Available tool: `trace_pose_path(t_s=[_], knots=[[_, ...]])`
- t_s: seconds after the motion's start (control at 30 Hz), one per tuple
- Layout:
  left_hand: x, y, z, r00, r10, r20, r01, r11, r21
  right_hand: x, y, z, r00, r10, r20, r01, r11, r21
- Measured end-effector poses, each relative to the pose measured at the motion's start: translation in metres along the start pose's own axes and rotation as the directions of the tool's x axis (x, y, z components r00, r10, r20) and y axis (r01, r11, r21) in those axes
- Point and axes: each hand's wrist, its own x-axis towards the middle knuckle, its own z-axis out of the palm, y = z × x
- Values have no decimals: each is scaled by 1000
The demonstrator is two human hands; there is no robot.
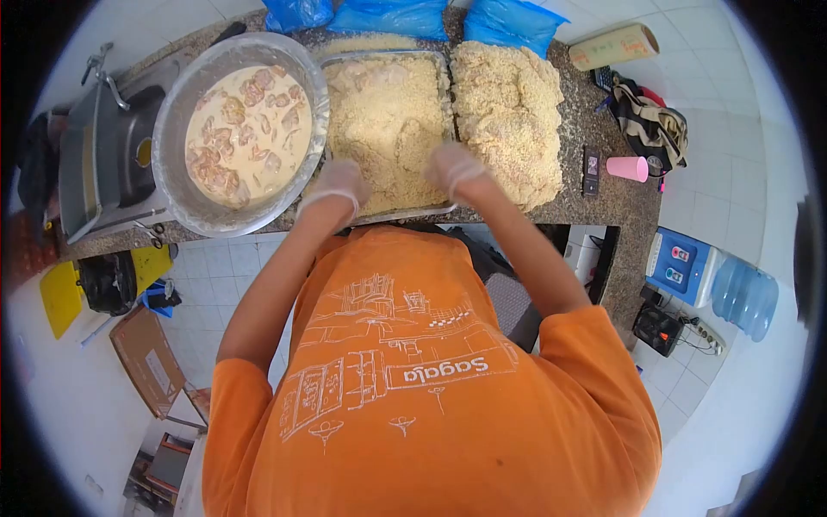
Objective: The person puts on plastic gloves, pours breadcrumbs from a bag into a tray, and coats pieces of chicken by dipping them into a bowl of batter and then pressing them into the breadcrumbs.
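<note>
My left hand (345,184), in a clear glove, is curled over the near left part of a metal tray (450,95) filled with pale breadcrumbs (370,129). Near the tray's right side is my right hand (454,172), gloved too, its fingers curled and slightly blurred. What either hand grips, if anything, is hidden. Crumb-covered lumps show within the tray. Left of it stands a large metal basin (168,168) with raw meat pieces (215,168) in creamy batter. To the right, crumb-coated pieces (508,121) are heaped up.
Blue plastic bags (388,19) line the back of the counter, near a roll of wrap (613,47). A pink cup (627,169) and a dark phone (591,171) lie at the right. The sink (129,155) and scissors (151,231) are on the left.
</note>
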Motion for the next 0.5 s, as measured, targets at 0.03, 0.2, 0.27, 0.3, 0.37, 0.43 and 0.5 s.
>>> trace_pose_path(t_s=[0.03,0.2,0.27,0.3,0.37,0.43,0.5], knots=[[-11,1,4,996,-87,31,88,995,-46,-8,-2,20,997,21,76,-22,1000,8],[22,-14,73,996,53,-74,-56,998,-35,32,5,129,895,-78,-438,84,996,-6],[27,-15,65,994,39,100,-33,997,-68,50,12,118,953,-43,-299,64,996,59],[27,-16,60,996,-5,93,13,997,-77,55,21,106,977,-6,-213,16,999,46],[26,-14,45,994,-50,93,58,995,-85,42,26,77,992,36,-120,-32,999,32],[27,-3,25,996,4,88,1,998,-56,18,18,34,990,142,-17,-112,846,521],[16,5,14,998,57,-7,-57,984,-170,8,11,25,982,88,-169,18,839,544]])
